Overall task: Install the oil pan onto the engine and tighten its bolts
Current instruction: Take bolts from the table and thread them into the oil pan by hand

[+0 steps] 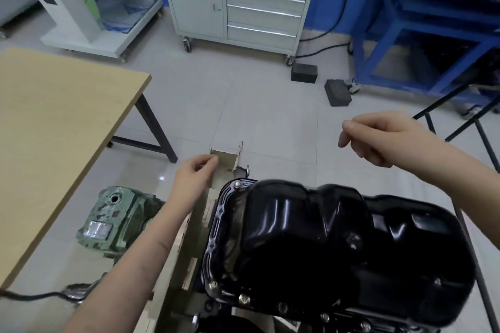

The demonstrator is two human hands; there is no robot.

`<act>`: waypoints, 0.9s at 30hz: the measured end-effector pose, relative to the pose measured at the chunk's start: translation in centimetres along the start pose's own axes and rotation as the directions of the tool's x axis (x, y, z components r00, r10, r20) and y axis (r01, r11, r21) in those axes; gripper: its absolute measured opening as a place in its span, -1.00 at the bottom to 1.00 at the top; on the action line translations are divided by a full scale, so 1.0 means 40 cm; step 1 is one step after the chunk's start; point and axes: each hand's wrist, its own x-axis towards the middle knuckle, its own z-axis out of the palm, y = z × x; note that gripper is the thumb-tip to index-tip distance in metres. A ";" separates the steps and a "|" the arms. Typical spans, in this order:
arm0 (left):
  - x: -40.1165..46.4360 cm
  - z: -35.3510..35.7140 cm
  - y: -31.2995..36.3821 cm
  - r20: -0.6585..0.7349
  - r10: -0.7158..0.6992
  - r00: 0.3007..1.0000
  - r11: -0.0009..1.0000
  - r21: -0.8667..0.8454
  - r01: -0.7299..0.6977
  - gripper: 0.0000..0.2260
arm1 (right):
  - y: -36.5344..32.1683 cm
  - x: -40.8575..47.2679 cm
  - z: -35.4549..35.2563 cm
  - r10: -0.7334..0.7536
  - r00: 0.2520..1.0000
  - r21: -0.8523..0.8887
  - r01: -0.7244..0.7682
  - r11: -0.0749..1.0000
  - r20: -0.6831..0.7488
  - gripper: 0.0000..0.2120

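From the head camera we look down on a black oil pan (338, 249) sitting on top of the engine, low and right of centre. Its rim carries several bolts (244, 298), seen along the near edge and at the far left corner. The engine hangs in a beige metal stand (230, 157) whose frame runs along the pan's left side.

Our left hand (193, 178) hovers just left of the pan's far corner, beside the stand's upright bracket; its grip is loosely curled, thumb near the forefinger, and we see nothing held in it. Our right hand (378, 138) is raised over the floor beyond the pan, well apart from it; its fingers are bent with the forefinger and thumb drawn together, and whether something small sits between them we cannot tell.

To the left stands a wooden table (54, 130) on black legs. Below its corner, on the tiled floor, lies a green gearbox (119, 222). Farther back are a grey tool cabinet (238, 3) on wheels, two dark blocks (304, 72) on the floor, and a blue frame (422, 35) at the right.
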 end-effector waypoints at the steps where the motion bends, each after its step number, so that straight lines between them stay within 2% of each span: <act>1: -0.008 -0.004 0.002 -0.011 0.016 1.000 1.000 -0.013 -0.016 -0.90 | 0.002 -0.016 0.004 -0.034 0.999 -0.009 0.034 0.999 -0.024 -0.68; 3: -0.034 -0.017 -0.005 -0.046 0.051 0.998 0.997 -0.052 -0.053 -0.87 | 0.009 -0.050 0.016 -0.127 0.989 -0.081 0.122 0.989 -0.072 -0.70; 5: -0.070 -0.034 -0.024 -0.084 0.064 0.994 0.993 -0.093 -0.072 -0.86 | 0.024 -0.094 0.040 -0.244 0.962 -0.231 0.212 0.949 -0.118 -0.72; 9: -0.166 -0.067 -0.100 -0.128 0.086 0.988 0.980 -0.170 -0.107 -0.86 | 0.069 -0.187 0.117 -0.480 0.867 -0.589 0.320 0.742 -0.135 -0.69; 12: -0.249 -0.085 -0.141 -0.159 0.058 0.986 0.956 -0.275 -0.100 -0.85 | 0.094 -0.208 0.178 -0.561 0.810 -0.730 0.277 0.625 -0.173 -0.61; 16: -0.359 -0.108 -0.193 -0.170 -0.008 0.985 0.941 -0.335 -0.050 -0.83 | 0.116 -0.210 0.243 -0.598 0.762 -0.815 0.169 0.555 -0.250 -0.57; 19: -0.412 -0.143 -0.221 -0.179 -0.028 0.983 0.938 -0.345 -0.037 -0.83 | 0.128 -0.210 0.282 -0.588 0.766 -0.860 0.094 0.502 -0.260 -0.55; 24: -0.462 -0.208 -0.265 -0.198 -0.051 0.979 0.917 -0.397 -0.033 -0.80 | 0.124 -0.214 0.300 -0.539 0.780 -0.855 0.011 0.519 -0.318 -0.57; 27: -0.478 -0.270 -0.298 -0.210 -0.065 0.976 0.921 -0.388 -0.022 -0.79 | 0.076 -0.229 0.338 -0.547 0.781 -0.878 -0.003 0.478 -0.300 -0.56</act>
